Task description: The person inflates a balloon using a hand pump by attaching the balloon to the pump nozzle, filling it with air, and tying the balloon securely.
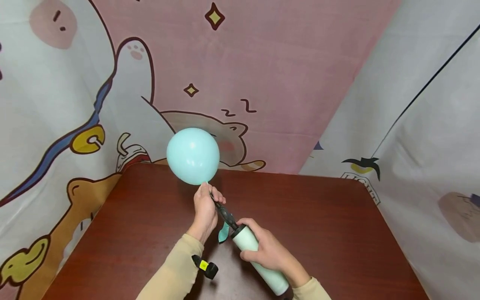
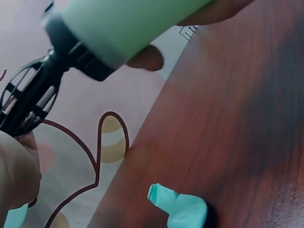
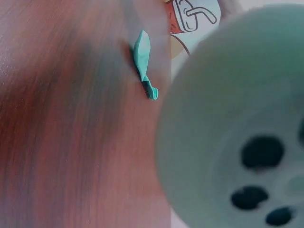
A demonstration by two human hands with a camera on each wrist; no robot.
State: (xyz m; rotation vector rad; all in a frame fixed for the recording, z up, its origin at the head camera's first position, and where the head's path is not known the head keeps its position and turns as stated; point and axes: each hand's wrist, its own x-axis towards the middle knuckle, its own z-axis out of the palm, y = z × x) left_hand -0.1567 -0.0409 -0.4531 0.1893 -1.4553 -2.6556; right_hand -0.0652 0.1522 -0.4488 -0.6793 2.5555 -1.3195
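An inflated pale turquoise balloon point(image 1: 193, 156) stands over the far part of the table. My left hand point(image 1: 205, 210) pinches its neck at the tip of the black nozzle point(image 1: 226, 216) of a hand balloon pump. The mint-green pump barrel point(image 1: 243, 239) slants down toward me, with my right hand point(image 1: 268, 249) gripping it around the middle. In the left wrist view the barrel point(image 2: 118, 31) and the nozzle's open ribs pass above the table. The right wrist view shows the pump's end point(image 3: 204, 123) with dark holes. A limp turquoise balloon point(image 2: 187, 211) lies on the table below the nozzle.
The brown wooden table point(image 1: 330, 221) reaches back to a printed cloth backdrop point(image 1: 285, 62) with cartoon animals, which also runs along both sides. A small black device with a yellow label point(image 1: 203, 265) sits at my left cuff.
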